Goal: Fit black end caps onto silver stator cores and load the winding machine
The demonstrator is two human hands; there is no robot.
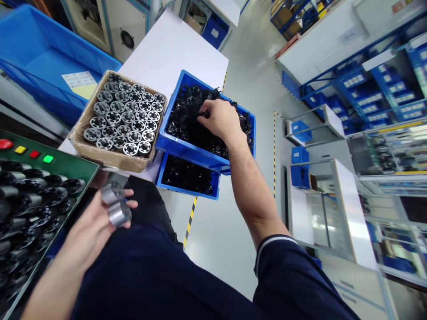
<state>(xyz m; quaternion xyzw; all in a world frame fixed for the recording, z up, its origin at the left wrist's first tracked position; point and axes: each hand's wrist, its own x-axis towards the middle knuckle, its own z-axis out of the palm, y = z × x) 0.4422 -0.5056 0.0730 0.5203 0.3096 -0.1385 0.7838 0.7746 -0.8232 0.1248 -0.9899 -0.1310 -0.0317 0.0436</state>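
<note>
My right hand (220,119) reaches into a blue bin (173,144) full of black plastic ring parts (187,118), its fingers closed around one of them. My left hand (90,226) is low by my lap and holds two silver metal cylinders (116,205) stacked end to end. A cardboard box (100,153) beside the bin holds several rows of upright silver slotted cylinders (125,118).
A second blue bin (160,180) of black parts sits under the first. At the left is a green panel (66,162) with coloured buttons and rows of assembled black-and-silver parts (30,195). A large blue crate (40,58) stands at the far left. Shelving lines the right.
</note>
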